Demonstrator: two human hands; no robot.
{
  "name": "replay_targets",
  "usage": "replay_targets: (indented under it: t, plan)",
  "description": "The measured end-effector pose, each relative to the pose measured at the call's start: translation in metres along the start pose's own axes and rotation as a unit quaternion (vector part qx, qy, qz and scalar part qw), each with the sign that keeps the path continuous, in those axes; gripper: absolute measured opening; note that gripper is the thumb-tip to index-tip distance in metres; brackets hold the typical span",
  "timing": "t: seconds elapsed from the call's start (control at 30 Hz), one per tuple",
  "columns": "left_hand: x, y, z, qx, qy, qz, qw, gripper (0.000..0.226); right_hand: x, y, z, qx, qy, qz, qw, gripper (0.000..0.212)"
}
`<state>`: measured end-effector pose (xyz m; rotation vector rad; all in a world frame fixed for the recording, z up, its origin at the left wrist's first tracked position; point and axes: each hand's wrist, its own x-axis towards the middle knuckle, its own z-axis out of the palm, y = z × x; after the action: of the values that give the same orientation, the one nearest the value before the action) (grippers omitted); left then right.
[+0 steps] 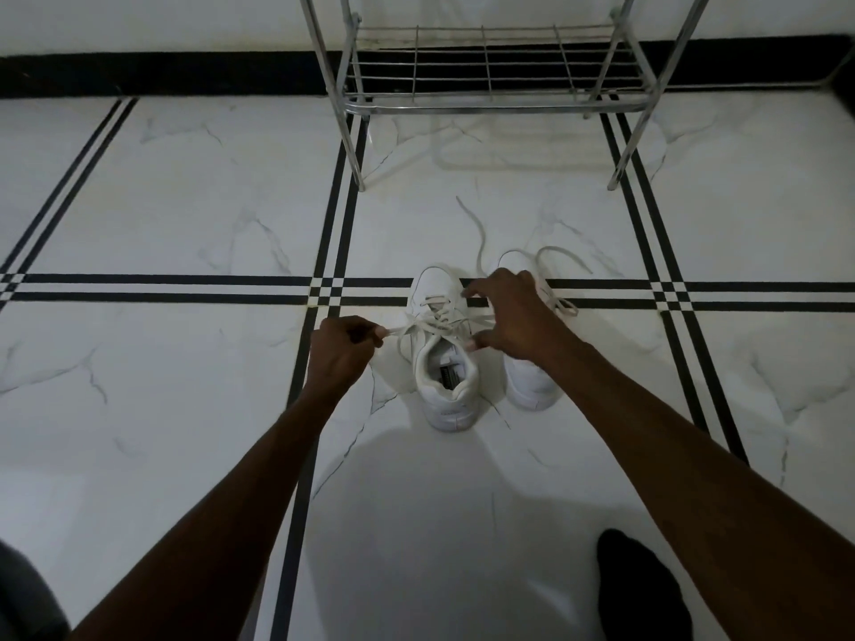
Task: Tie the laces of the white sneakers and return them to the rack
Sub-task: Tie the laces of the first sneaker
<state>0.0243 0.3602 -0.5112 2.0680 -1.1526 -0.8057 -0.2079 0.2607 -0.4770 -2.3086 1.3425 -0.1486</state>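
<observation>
Two white sneakers stand side by side on the tiled floor, toes pointing away from me. The left sneaker has its laces crossed over the tongue. My left hand pinches one lace end pulled out to the left. My right hand hovers over the lace on the right side, thumb and fingers spread around it, and covers much of the right sneaker. That shoe's laces lie loose on the floor. The metal rack stands just beyond the shoes, its lowest shelf bare.
The floor is white marble tile with black double stripes. A black skirting runs along the white wall behind the rack. My dark-socked foot rests at the lower right, and a dark fabric patch shows at the lower left corner.
</observation>
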Motion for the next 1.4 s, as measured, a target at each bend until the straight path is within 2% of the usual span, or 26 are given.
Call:
replay_targets:
  t: [0.07,0.13,0.23,0.3,0.43,0.53,0.6,0.67,0.73,0.8,0.87,0.93,1.0,1.1,1.17,1.23,1.33,1.4]
  plan:
    - [-0.001,0.000,0.001,-0.009,-0.005,-0.005,1.000,0.016,-0.001,-0.018,0.001,0.053,-0.012,-0.046,0.997,0.070]
    - [-0.004,0.003,0.004,-0.010,-0.015,-0.004,1.000,0.016,0.000,-0.029,0.012,0.037,-0.017,-0.057,0.998,0.061]
    - [-0.003,0.005,0.006,-0.018,-0.019,-0.006,1.000,0.021,0.001,-0.032,0.022,0.046,0.022,-0.056,0.997,0.022]
    - [-0.003,0.004,0.004,-0.023,-0.016,-0.011,1.000,0.023,0.003,-0.026,0.020,0.106,0.078,-0.013,0.991,0.006]
    - [-0.007,0.004,0.004,-0.030,-0.023,-0.011,0.999,0.024,0.008,-0.007,0.005,0.217,0.158,0.156,0.951,0.010]
    - [-0.009,0.009,0.009,-0.047,-0.026,0.004,0.999,0.028,0.009,0.001,-0.008,0.230,0.180,0.166,0.942,0.014]
    - [-0.008,0.012,0.014,-0.023,-0.033,0.060,0.997,0.034,0.009,0.002,-0.013,0.210,0.137,0.091,0.964,0.020]
    - [-0.008,0.018,0.020,0.020,-0.068,0.103,0.992,0.036,0.004,0.002,-0.012,0.181,0.029,0.017,0.983,0.032]
    - [-0.005,0.020,0.028,0.055,-0.088,0.104,0.989,0.032,0.000,0.007,-0.002,0.128,-0.073,-0.019,0.989,0.042]
    - [-0.004,0.020,0.033,0.090,-0.061,0.094,0.990,0.027,-0.003,0.008,0.010,0.014,-0.078,-0.037,0.996,0.029]
    - [-0.003,0.020,0.033,0.145,-0.026,0.100,0.984,0.023,-0.003,0.003,0.017,-0.063,-0.042,-0.044,0.996,0.010]
    - [-0.004,0.020,0.031,0.205,0.002,0.124,0.971,0.021,-0.002,0.001,0.020,-0.107,-0.028,-0.043,0.993,0.013]
    - [-0.007,0.022,0.029,0.285,0.018,0.171,0.943,0.021,0.000,0.004,0.025,-0.132,-0.029,-0.036,0.990,0.013]
    - [-0.009,0.018,0.027,0.364,0.020,0.222,0.904,0.038,0.002,0.007,0.033,-0.133,-0.025,-0.004,0.991,0.014]
    - [-0.008,0.014,0.025,0.338,0.019,0.230,0.912,0.037,-0.005,-0.003,0.030,-0.141,-0.006,0.005,0.990,0.013]
    - [-0.007,0.014,0.023,0.278,0.014,0.221,0.935,0.030,-0.009,-0.012,0.031,-0.152,-0.001,0.023,0.988,0.019]
    - [-0.013,0.015,0.029,0.133,-0.001,0.141,0.981,0.019,-0.012,-0.017,0.033,-0.030,-0.024,0.054,0.998,0.016]
    - [-0.016,0.013,0.028,0.036,-0.008,0.065,0.997,0.021,-0.013,-0.021,0.035,0.067,-0.052,0.074,0.994,0.015]
